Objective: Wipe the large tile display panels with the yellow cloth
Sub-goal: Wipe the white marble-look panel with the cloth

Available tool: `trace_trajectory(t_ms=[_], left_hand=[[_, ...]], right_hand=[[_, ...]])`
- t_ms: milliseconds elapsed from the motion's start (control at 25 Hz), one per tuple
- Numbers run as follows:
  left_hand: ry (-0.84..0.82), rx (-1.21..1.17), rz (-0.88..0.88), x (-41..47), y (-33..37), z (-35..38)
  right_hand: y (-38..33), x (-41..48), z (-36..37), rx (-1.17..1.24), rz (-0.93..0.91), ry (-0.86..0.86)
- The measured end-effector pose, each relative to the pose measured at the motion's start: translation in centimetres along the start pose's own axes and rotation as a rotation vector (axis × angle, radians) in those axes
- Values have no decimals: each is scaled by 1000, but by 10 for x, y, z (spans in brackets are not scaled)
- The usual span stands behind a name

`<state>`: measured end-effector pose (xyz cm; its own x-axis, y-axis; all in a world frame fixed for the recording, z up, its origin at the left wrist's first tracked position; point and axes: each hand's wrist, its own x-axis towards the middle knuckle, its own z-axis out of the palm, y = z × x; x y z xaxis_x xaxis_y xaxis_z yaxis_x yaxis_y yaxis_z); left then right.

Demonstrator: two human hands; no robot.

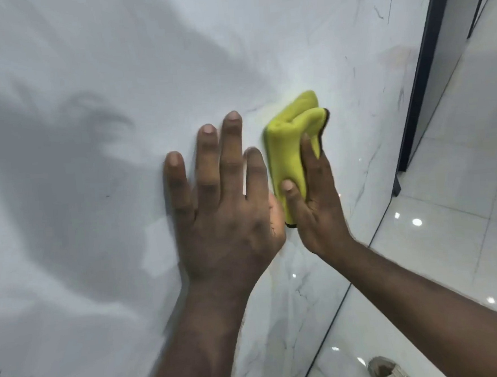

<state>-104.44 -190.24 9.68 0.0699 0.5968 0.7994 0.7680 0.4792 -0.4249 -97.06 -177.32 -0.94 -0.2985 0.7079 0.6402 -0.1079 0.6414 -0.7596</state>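
The yellow cloth [289, 156] sits just right of the picture's centre. It is folded into a thick pad with a thin dark hem, and its bunched upper end points toward 12 o'clock, against the tile panel [116, 79]. The right hand [316, 207] grips it: the thumb [290, 191] is clamped across the front, and the other fingers curl behind the pad, mostly hidden by it. How much of the cloth touches the panel cannot be made out.

At 9 o'clock from the cloth, just beside it, the left hand [226, 219] lies flat on the panel with its fingers straight and slightly apart. The panel is white with faint grey veins, and blurred shadows lie across its left half.

At 3 o'clock a dark frame [427, 72] edges the panel. Beyond it is a glossy tiled floor [450, 233] with light spots. At 5 o'clock a worn shoe [386, 370] is cut off by the picture's edge.
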Motion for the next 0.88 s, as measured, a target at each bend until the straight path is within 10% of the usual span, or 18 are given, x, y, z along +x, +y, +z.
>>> trace_trajectory(t_ms=[120, 440, 640, 880], left_hand=[[-83, -67, 69, -7, 28, 16], [-255, 100, 403, -42, 50, 61], [-239, 161, 419, -39, 49, 58], [-89, -126, 135, -30, 36, 20]], right_hand=[[51, -6, 4, -26, -16, 22], [249, -64, -5, 313, 1340, 349], [209, -44, -6, 324, 1223, 331], [26, 45, -10, 196, 496, 209]])
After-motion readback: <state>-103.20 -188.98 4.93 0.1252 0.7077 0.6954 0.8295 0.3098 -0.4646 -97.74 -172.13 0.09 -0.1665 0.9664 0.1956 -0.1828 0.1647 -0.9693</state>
